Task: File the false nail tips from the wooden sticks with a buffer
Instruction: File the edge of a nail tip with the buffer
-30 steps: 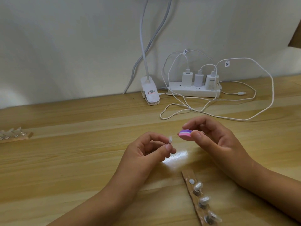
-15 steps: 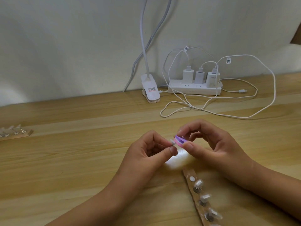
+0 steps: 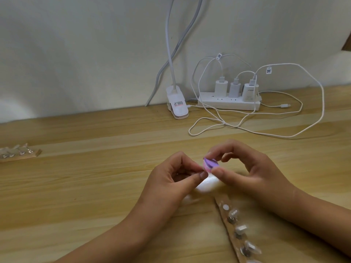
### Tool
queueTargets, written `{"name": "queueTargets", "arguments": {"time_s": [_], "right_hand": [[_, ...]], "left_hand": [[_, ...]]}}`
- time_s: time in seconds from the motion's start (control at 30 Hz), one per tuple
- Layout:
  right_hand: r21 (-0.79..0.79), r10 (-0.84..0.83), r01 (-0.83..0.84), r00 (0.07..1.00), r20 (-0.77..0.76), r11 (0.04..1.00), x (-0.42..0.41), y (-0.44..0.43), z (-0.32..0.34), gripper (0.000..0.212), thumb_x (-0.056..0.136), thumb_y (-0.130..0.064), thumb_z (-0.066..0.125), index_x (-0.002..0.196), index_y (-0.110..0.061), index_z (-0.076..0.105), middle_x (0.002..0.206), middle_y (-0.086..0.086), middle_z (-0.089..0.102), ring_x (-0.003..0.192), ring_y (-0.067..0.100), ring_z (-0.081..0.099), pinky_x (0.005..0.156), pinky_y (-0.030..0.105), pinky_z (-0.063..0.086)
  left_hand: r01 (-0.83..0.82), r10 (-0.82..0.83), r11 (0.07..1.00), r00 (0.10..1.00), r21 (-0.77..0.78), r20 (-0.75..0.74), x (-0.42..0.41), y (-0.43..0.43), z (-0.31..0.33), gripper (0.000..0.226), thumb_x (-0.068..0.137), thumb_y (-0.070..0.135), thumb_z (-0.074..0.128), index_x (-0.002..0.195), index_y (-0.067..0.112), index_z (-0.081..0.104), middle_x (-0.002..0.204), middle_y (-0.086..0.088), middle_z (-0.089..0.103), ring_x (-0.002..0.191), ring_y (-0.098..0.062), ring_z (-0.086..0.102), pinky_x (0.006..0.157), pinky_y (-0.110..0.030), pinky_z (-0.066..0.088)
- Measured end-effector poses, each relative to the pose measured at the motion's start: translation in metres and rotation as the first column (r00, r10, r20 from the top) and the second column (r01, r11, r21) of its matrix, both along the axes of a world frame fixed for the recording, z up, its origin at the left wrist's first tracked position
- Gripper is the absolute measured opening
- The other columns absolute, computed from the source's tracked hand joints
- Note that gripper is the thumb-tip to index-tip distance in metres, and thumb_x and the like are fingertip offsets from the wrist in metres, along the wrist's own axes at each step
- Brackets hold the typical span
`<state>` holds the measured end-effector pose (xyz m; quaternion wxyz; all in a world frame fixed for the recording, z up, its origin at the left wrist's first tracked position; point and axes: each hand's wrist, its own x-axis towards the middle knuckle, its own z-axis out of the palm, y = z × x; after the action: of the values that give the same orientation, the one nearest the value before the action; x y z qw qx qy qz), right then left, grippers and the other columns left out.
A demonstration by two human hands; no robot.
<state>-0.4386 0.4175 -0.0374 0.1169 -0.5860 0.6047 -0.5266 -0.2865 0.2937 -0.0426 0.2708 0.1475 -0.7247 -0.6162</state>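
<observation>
My right hand (image 3: 250,173) pinches a small pink and purple buffer (image 3: 266,165) between thumb and forefinger, above the middle of the wooden table (image 3: 85,196). My left hand (image 3: 171,185) pinches a tiny clear nail tip between thumb and forefinger; the tip is almost hidden where it meets the buffer's left end. A wooden stick (image 3: 230,232) lies below my right hand, bearing several clear nail tips and one bare white pad at its top. A second wooden stick (image 3: 20,155) with several nail tips lies at the far left.
A white power strip (image 3: 228,103) with three chargers sits by the wall, its white cables (image 3: 266,132) looping over the table behind my hands. A white clip lamp base (image 3: 177,104) stands left of it.
My right hand has brought the buffer down and left against the nail tip in my left hand, tilting it. Both hands sit slightly lower in view.
</observation>
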Motion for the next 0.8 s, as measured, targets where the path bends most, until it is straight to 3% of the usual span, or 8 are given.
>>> {"name": "queueTargets", "arguments": {"time_s": [0.07,0.17,0.3,0.4,0.5,0.63,0.73,0.8], "right_hand": [[0.045,0.007,-0.012,0.994,0.107,0.999,-0.0002,0.0004,0.0004,0.023,0.08,-0.046,0.066,0.096,-0.03,0.07,0.1,-0.009,0.069,0.099,0.013,0.062,0.084,0.025,0.05],[-0.002,0.037,-0.037,0.998,0.042,0.999,0.0015,0.0013,0.0008,0.02,0.084,-0.037,0.065,0.099,-0.025,0.07,0.1,-0.006,0.07,0.099,0.015,0.063,0.086,0.024,0.048],[0.081,0.002,-0.012,0.992,0.123,0.997,-0.0002,0.001,0.0017,0.023,0.079,-0.048,0.065,0.094,-0.031,0.071,0.097,-0.008,0.07,0.092,0.009,0.063,0.079,0.024,0.053],[0.039,0.01,-0.011,0.999,0.041,0.999,0.0002,0.0014,0.0007,0.023,0.081,-0.044,0.067,0.096,-0.026,0.07,0.099,-0.006,0.069,0.096,0.017,0.062,0.081,0.031,0.052],[0.09,-0.021,0.011,0.994,0.105,0.996,-0.0005,0.0003,0.0008,0.026,0.077,-0.052,0.066,0.092,-0.031,0.069,0.097,-0.009,0.069,0.091,0.012,0.062,0.079,0.035,0.053],[0.032,0.014,-0.014,1.0,-0.006,0.999,0.0003,0.0009,-0.0009,0.021,0.081,-0.044,0.068,0.095,-0.028,0.068,0.098,-0.008,0.067,0.094,0.019,0.061,0.083,0.034,0.05],[0.09,-0.031,0.025,0.997,0.07,0.996,-0.002,0.0004,-0.0008,0.026,0.077,-0.052,0.067,0.094,-0.033,0.068,0.098,-0.01,0.067,0.095,0.015,0.061,0.082,0.038,0.052],[0.045,0.008,-0.009,1.0,0.005,0.999,-0.0013,0.0011,0.0002,0.024,0.08,-0.046,0.069,0.096,-0.029,0.069,0.099,-0.009,0.067,0.096,0.018,0.061,0.083,0.034,0.051]], "left_hand": [[0.004,-0.004,1.0,1.0,-0.011,0.003,-0.0001,-0.0002,-0.0014,0.015,0.075,0.025,0.081,0.072,0.026,0.067,0.079,0.003,0.073,0.073,-0.005,0.064,0.063,-0.015,0.048],[0.018,-0.017,0.999,1.0,-0.033,0.012,-0.0007,0.0006,-0.0021,0.011,0.076,0.024,0.077,0.073,0.027,0.066,0.075,0.005,0.071,0.07,-0.005,0.061,0.061,-0.015,0.045],[0.015,-0.014,0.999,1.0,-0.046,0.025,-0.0005,0.0007,-0.0022,0.011,0.075,0.027,0.079,0.073,0.029,0.068,0.08,0.004,0.073,0.076,-0.005,0.066,0.067,-0.015,0.049],[0.002,0.0,0.998,0.999,-0.061,0.034,-0.0001,0.0009,-0.0017,0.016,0.078,0.017,0.079,0.071,0.029,0.069,0.077,0.006,0.073,0.075,-0.005,0.066,0.068,-0.016,0.05],[-0.003,0.005,0.998,0.999,-0.056,0.046,0.0,0.002,0.0,0.016,0.076,0.017,0.079,0.07,0.028,0.07,0.077,0.005,0.073,0.075,-0.004,0.067,0.068,-0.015,0.05],[0.003,0.0,0.999,0.998,-0.047,0.056,0.0002,0.0038,0.0027,0.011,0.074,0.026,0.079,0.069,0.028,0.07,0.072,0.006,0.071,0.069,-0.003,0.063,0.063,-0.013,0.046],[-0.007,0.01,0.999,0.998,-0.046,0.062,-0.0002,0.0032,0.0017,0.015,0.077,0.017,0.079,0.07,0.028,0.071,0.076,0.003,0.073,0.073,-0.004,0.065,0.066,-0.015,0.049],[-0.005,0.008,0.999,0.998,-0.051,0.069,0.0001,0.0037,0.0026,0.016,0.077,0.018,0.079,0.069,0.028,0.07,0.073,0.005,0.072,0.069,-0.003,0.063,0.063,-0.013,0.047]]}}
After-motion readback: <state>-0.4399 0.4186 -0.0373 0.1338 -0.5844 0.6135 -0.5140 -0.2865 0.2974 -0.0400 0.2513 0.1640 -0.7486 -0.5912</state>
